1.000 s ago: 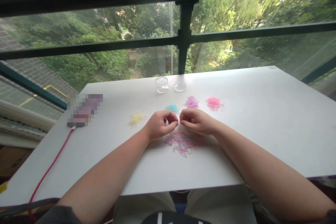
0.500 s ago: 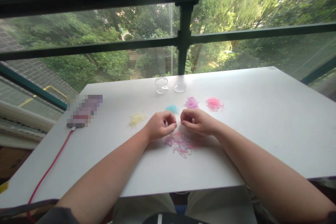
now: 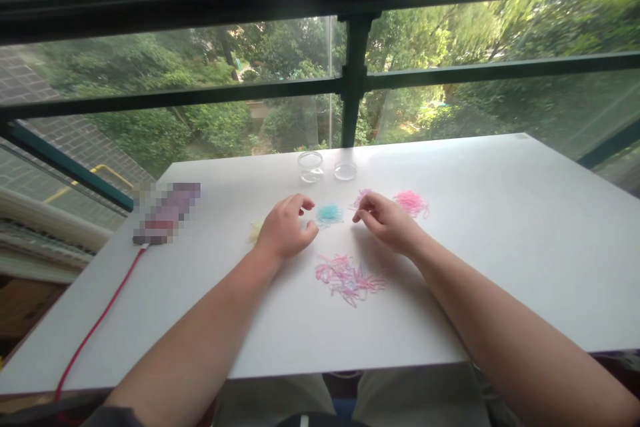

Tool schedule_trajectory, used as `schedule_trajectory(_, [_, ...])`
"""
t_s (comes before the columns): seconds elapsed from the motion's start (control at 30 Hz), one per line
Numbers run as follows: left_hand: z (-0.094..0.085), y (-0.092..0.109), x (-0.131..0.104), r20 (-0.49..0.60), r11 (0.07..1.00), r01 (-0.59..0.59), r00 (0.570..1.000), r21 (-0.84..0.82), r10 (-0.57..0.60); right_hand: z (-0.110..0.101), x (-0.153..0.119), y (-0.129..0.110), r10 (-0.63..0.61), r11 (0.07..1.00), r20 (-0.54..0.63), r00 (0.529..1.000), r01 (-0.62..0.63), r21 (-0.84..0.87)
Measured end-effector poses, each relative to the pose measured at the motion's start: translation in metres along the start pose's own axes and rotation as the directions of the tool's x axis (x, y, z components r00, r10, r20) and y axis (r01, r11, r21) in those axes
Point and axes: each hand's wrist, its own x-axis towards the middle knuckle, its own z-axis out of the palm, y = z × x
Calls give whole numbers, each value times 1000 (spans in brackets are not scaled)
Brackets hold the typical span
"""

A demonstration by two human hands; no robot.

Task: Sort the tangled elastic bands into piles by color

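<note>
My left hand [image 3: 286, 227] hovers beside the small blue pile of rubber bands [image 3: 329, 212], its thumb and fingers apart with nothing visible between them. It partly covers the pale yellow pile [image 3: 255, 232]. My right hand [image 3: 387, 221] has its fingers curled and the fingertips close together, just in front of the purple pile [image 3: 361, 199], which it partly hides. Anything in that pinch is too small to make out. To its upper right lies the pink pile [image 3: 411, 203]. Nearer to me, between my forearms, a loose mixed heap of pink and purple bands [image 3: 350, 279] is spread on the table.
Toward the back of the white table [image 3: 200, 313] stand a clear round container [image 3: 311, 168] and a flat clear disc, perhaps its lid [image 3: 345, 171]. On the left lies a blurred-out device [image 3: 167, 213] with a red cable [image 3: 103, 313]. Window bars [image 3: 353, 80] rise behind the table.
The hands have parted from close together, where a thin strand ran between them. The left moved left and opened; the right shifted toward the purple pile. The view tilted slightly.
</note>
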Motion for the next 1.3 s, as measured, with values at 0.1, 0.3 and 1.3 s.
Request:
schedule_trajectory(0.1, [4, 1, -3, 46, 999, -41, 998, 19, 40, 4, -1, 0, 3, 997, 1, 1000, -3, 75])
schedule_trajectory(0.3, [9, 2, -5, 75, 1000, -2, 997, -3, 3, 12, -2, 1, -22, 993, 64, 998, 15, 116])
schedule_trajectory(1.3, [14, 3, 1, 58, 991, -18, 998, -131, 26, 15, 5, 7, -28, 994, 102, 994, 17, 111])
